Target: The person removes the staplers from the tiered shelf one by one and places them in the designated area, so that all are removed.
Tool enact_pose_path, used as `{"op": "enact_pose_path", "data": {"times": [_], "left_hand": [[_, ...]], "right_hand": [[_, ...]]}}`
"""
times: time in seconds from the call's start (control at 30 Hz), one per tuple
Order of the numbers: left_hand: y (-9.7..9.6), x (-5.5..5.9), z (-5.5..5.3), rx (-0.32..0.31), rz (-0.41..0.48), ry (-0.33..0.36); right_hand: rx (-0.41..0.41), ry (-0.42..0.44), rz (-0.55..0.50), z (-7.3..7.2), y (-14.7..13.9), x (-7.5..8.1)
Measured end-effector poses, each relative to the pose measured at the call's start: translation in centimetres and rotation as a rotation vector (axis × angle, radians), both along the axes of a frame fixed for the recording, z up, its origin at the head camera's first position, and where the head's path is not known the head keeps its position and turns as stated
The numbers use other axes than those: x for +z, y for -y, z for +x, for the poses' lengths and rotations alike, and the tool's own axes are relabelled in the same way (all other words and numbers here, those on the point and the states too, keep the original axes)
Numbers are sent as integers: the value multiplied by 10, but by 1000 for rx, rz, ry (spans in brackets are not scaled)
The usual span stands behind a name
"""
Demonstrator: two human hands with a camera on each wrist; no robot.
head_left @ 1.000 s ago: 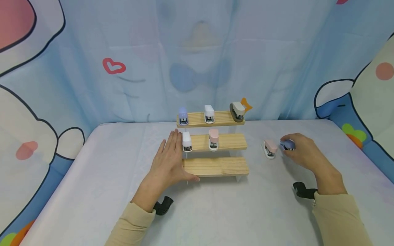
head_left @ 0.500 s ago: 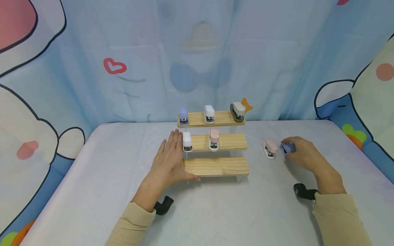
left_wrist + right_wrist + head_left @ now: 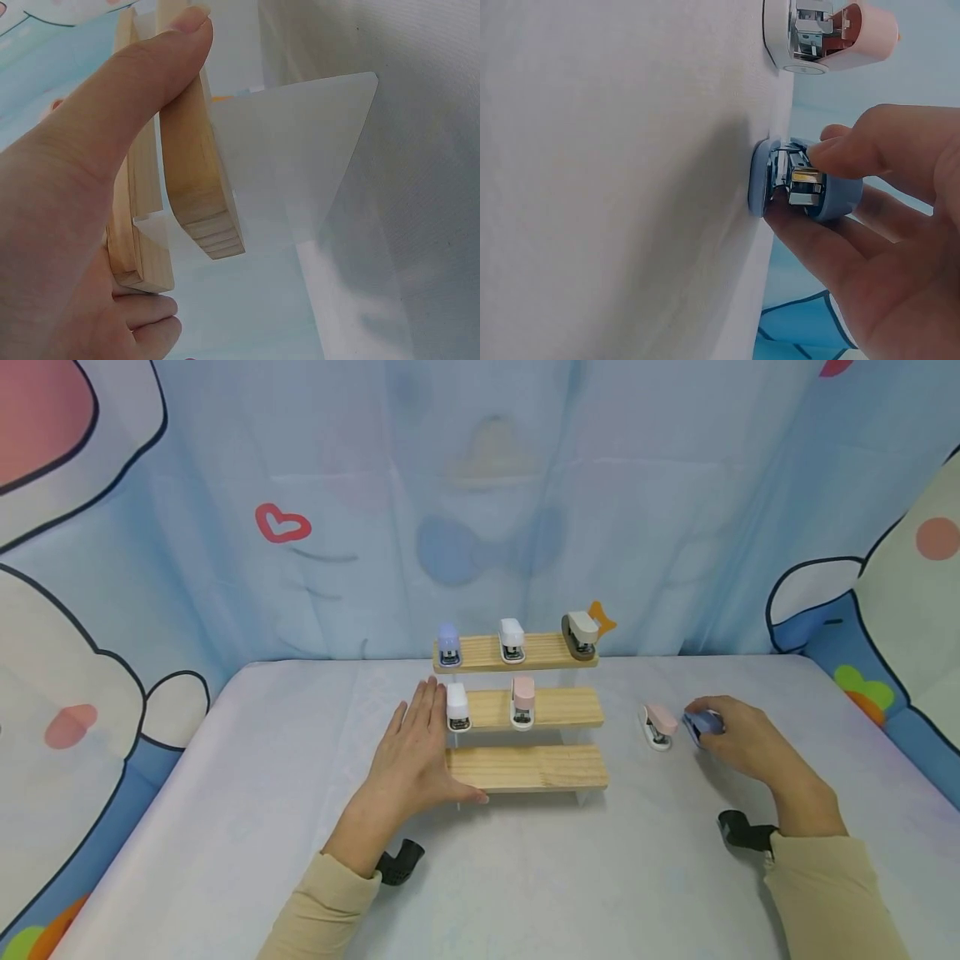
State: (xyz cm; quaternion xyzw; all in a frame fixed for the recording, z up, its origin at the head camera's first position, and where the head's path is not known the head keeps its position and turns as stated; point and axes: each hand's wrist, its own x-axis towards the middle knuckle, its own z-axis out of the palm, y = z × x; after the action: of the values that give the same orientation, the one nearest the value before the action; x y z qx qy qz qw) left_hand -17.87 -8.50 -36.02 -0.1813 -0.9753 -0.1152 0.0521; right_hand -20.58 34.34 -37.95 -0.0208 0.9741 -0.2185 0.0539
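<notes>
A three-tier wooden display stand stands on the table. My left hand lies along its left side, fingers straight, with the thumb across the front of the lowest plank. My right hand pinches a small blue stapler between thumb and fingers, its base at the tabletop. Just left of it sits a pink and white stapler. On the top tier are a lavender stapler, a white one and a grey-beige one. The middle tier holds a white stapler and a pink one.
A pale cloth covers the table. Behind it hangs a light-blue printed curtain. Translucent side panels support the stand's planks. A black wrist mount is on the left arm, and another black mount is on the right.
The blue stapler has turned slightly in my right hand and shifted a little to the right. My left hand stays at the stand; the staplers on it have not moved.
</notes>
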Motion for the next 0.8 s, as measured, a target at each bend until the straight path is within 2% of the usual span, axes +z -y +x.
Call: {"op": "enact_pose_path", "data": {"times": [0.2, 0.3, 0.57, 0.8], "left_hand": [[-1, -1, 1, -4, 0, 0], [-1, -1, 1, -4, 3, 5], [-1, -1, 1, 1, 1, 9], [-1, 0, 1, 5, 0, 2]], "right_hand": [[-11, 3, -5, 2, 0, 0], [-28, -30, -15, 4, 1, 3], [-39, -272, -41, 9, 16, 19], [-16, -388, -48, 17, 35, 38]]}}
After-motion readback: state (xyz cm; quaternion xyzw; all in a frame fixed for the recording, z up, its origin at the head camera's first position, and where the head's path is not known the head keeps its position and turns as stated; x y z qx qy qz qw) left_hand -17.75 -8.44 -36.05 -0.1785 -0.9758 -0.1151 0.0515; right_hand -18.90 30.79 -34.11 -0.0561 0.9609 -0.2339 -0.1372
